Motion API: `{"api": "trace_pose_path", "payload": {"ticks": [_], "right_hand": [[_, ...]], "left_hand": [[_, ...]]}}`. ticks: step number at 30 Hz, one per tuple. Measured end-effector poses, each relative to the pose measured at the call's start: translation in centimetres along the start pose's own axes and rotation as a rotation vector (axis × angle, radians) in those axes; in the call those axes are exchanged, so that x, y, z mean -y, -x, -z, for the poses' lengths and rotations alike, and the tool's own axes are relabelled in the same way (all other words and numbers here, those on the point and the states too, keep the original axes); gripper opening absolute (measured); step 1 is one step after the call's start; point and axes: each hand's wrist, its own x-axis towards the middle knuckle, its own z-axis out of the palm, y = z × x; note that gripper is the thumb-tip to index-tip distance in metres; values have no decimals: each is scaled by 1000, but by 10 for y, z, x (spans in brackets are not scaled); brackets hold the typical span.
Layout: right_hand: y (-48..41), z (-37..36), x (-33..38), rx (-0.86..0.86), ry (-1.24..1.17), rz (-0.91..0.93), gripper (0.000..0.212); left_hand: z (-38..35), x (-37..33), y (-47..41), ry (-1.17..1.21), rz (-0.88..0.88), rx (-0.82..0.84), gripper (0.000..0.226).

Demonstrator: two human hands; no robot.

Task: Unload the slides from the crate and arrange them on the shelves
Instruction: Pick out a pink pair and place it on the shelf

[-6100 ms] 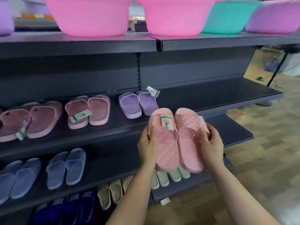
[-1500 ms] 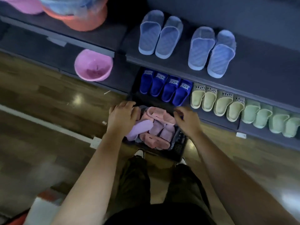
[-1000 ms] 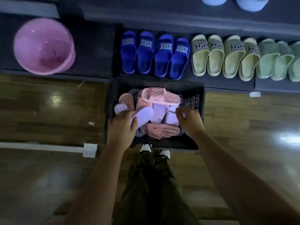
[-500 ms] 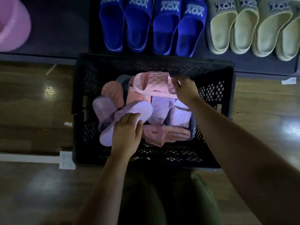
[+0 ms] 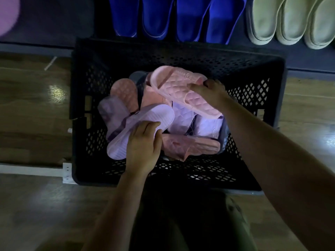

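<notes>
Slides [image 5: 190, 145] crowd the crate [image 5: 163, 57], left hand [image 5: 143, 144] gripping a lilac slide [image 5: 150, 115], right hand [image 5: 210, 93] a pink slide [image 5: 181, 87], blue slides [image 5: 157, 15] beyond.

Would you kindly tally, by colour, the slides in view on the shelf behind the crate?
Blue slides: 4
Pale green slides: 3, at the frame's edge
Total: 7
</notes>
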Motion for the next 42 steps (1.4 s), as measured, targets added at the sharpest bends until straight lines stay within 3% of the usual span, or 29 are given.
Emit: {"api": "trace_pose_path", "payload": {"ticks": [4, 8, 12, 17, 22, 25, 29, 34, 42], "right_hand": [[15, -7, -2, -94, -138, 31, 59], [41, -4, -11, -123, -158, 32, 61], [73, -1, -41, -134, -127, -10, 82], [101, -14, -77, -144, -179, -32, 82], [109, -33, -97, -134, -184, -63, 82], [113, -40, -107, -150, -300, -65, 70], [119, -34, -110, -153, -359, -44, 45], [127, -25, -106, -152, -415, -57, 65], [124, -31, -69, -140, -585, -45, 58]], "left_hand": [[-2, -3, 5, -3, -10, -6, 24], [-11, -3, 13, -30, 25, 74, 28], [-20, 1, 21, -19, 87, 107, 27], [-35, 10, 23, -62, 235, 183, 27], [-56, 9, 15, 20, 432, 400, 36], [-64, 8, 12, 108, 523, 385, 33], [-63, -9, 11, 102, 345, 279, 23], [-43, -34, 2, -63, 155, 168, 40], [7, -47, -50, -264, -25, 9, 41]]}}
